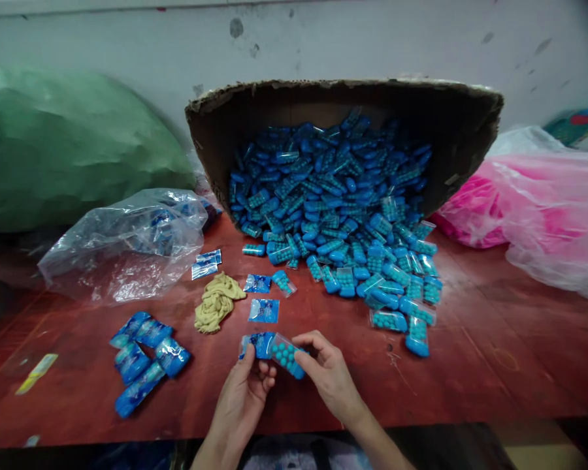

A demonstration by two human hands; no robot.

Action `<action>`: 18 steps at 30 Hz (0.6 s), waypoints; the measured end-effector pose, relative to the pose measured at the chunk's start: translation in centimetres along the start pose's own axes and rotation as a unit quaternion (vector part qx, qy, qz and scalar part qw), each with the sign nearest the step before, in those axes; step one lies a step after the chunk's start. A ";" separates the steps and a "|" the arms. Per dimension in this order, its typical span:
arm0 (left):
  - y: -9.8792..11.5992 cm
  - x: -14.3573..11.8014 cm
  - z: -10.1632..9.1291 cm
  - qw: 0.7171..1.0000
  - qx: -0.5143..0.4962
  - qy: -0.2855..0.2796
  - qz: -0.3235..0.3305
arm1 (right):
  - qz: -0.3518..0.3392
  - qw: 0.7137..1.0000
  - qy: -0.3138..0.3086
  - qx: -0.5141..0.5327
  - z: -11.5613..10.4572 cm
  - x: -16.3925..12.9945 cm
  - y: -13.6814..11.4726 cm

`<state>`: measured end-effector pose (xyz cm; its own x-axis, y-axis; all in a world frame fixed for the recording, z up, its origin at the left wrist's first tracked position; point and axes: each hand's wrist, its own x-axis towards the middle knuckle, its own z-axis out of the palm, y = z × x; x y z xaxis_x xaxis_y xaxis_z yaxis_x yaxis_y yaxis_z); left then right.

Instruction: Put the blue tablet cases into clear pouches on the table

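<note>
Pinching one small blue packet [277,349] between our left hand [245,391] and right hand [330,375], we held it above the red table [470,365], at six o'clock from the spilled cardboard box [343,104]

Print on the blue card [263,311] is too small to read. The clear bag [127,245] blurs its blue contents — the pink bag [543,215] runs off the right edge.

A worn dark-red wooden table [494,365] carries everything. Beyond the fingers lie a tipped brown cardboard box [451,124] spilling small blue bead packets [343,209], a tangle of beige rubber bands [216,301] and a crumpled clear plastic bag [127,245]; left of them, five sealed blue packets [144,359].
</note>
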<state>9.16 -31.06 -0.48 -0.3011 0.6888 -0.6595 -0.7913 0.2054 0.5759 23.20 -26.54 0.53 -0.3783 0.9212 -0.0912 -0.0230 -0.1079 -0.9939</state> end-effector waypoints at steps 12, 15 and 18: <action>0.5 0.7 -0.3 0.996 0.034 -0.061 0.054 | 0.098 0.991 -0.011 0.093 0.1 0.5 0.2; 0.7 0.7 -0.2 0.997 0.025 -0.056 0.054 | 0.114 0.987 -0.011 0.114 0.2 0.6 0.2; 0.8 0.5 -0.1 0.997 0.023 -0.056 0.051 | 0.096 0.989 -0.016 0.109 0.1 0.5 0.1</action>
<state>8.29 -30.64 -0.44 -0.3157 0.7801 -0.5401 -0.7332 0.1607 0.6608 22.90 -26.09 0.39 -0.4239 0.8640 -0.2717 -0.1457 -0.3611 -0.9211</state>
